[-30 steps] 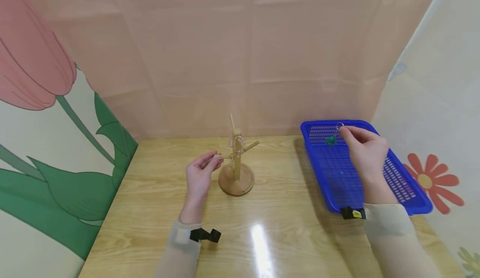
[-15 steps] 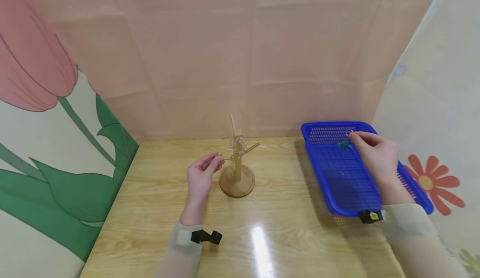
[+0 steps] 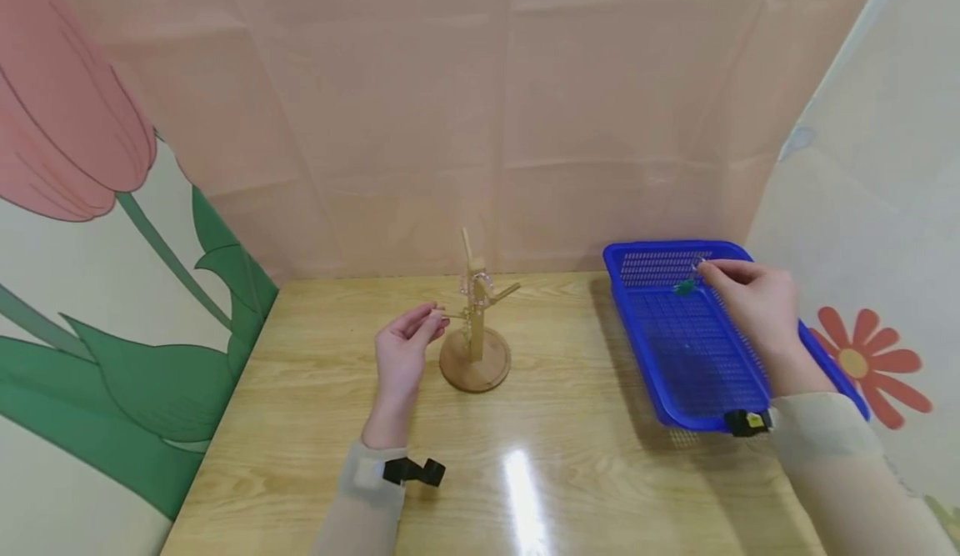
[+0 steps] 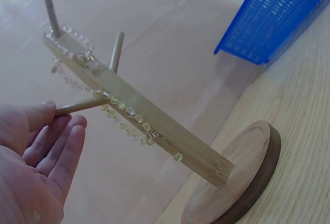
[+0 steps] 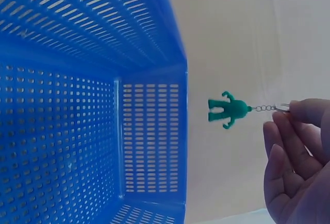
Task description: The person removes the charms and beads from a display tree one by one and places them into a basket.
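My left hand (image 3: 401, 349) pinches the end of a peg (image 4: 82, 105) on a wooden jewellery stand (image 3: 477, 348), thumb above and fingers below. A yellowish bead bracelet (image 4: 135, 116) hangs at that peg's base. Higher on the post hangs a pink bead bracelet (image 4: 77, 34). Over the blue basket, my right hand (image 3: 756, 306) pinches the metal ring of a keychain (image 5: 234, 109) between thumb and forefinger. From its short chain dangles a small green figure with arms and legs, free of the basket. In the right wrist view, the other fingers are loosely curled.
The blue perforated basket (image 3: 647, 373) stands at the right of the wooden table (image 3: 570, 423). Another peg (image 3: 506, 293) juts right from the stand. A pinkish cloth (image 3: 375, 122) hangs behind the table, with flower-patterned panels (image 3: 870, 364) at both sides.
My right hand has shifted right and slightly lower over the basket, carrying the keychain along; in the last half second it barely moves. The left hand keeps its place on the peg.
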The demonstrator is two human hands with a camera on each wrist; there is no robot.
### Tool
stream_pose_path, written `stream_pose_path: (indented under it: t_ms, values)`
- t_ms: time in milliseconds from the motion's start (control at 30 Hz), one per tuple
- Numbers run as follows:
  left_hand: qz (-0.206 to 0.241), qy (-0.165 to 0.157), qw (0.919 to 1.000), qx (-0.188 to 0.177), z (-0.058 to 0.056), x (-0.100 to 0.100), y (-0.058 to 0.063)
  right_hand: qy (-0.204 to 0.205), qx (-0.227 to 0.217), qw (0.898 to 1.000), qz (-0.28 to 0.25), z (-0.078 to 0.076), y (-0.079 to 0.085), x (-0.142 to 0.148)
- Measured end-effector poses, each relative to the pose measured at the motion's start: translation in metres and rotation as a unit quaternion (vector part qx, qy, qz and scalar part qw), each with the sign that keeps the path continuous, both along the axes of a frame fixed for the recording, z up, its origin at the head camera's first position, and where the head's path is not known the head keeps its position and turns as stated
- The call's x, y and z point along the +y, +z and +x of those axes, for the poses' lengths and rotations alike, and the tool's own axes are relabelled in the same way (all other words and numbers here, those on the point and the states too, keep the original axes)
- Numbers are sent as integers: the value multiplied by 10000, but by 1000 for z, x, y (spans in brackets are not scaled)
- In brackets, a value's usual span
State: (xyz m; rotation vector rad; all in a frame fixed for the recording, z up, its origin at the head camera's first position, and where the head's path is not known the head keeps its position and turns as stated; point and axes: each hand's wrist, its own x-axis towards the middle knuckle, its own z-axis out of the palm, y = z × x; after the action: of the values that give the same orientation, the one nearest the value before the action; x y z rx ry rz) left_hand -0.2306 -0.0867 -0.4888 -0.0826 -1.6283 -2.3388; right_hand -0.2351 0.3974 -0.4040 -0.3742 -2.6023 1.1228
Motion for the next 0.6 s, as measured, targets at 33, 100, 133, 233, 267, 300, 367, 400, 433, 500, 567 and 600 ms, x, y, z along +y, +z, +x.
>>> stream_pose_path:
  t_ms: [33, 100, 133, 233, 267, 300, 367, 400, 433, 500, 567, 600]
  values:
    - [-8, 0, 10000, -5, 0, 0, 0, 22, -56, 10000, 19, 0, 0, 1]
    - [-35, -2, 10000, -25, -1, 0, 0, 83, -124, 9999, 47, -1, 0, 2]
    - [-50, -4, 10000, -32, -1, 0, 0, 111, -117, 9998, 106, -2, -1, 3]
    - [-61, -26, 10000, -18, -2, 0, 0, 266, -92, 9991, 331, -4, -4, 8]
    - [-67, -39, 10000, -3, -2, 0, 0, 353, -99, 9984, 428, -4, -5, 10]
    - [-70, -51, 10000, 11, -2, 0, 0, 449, -106, 9975, 539, -5, -7, 12]
    - [-72, -59, 10000, 19, -1, 0, 0, 663, -209, 9945, 782, -7, -10, 16]
    - [-74, -54, 10000, 14, -1, 0, 0, 798, -273, 9925, 890, -8, -12, 18]
    - [-75, -45, 10000, -3, -1, 0, 0, 916, -357, 9902, 987, -8, -13, 20]
    - [-82, -30, 10000, -31, -1, 0, 0, 1104, -496, 9855, 1186, -10, -15, 23]
    - [-70, -8, 10000, -59, -1, 0, 0, 1252, -638, 9819, 1274, -10, -17, 25]
    - [-74, 6, 9999, -74, -1, 0, 0, 1295, -665, 9805, 1324, -11, -18, 26]
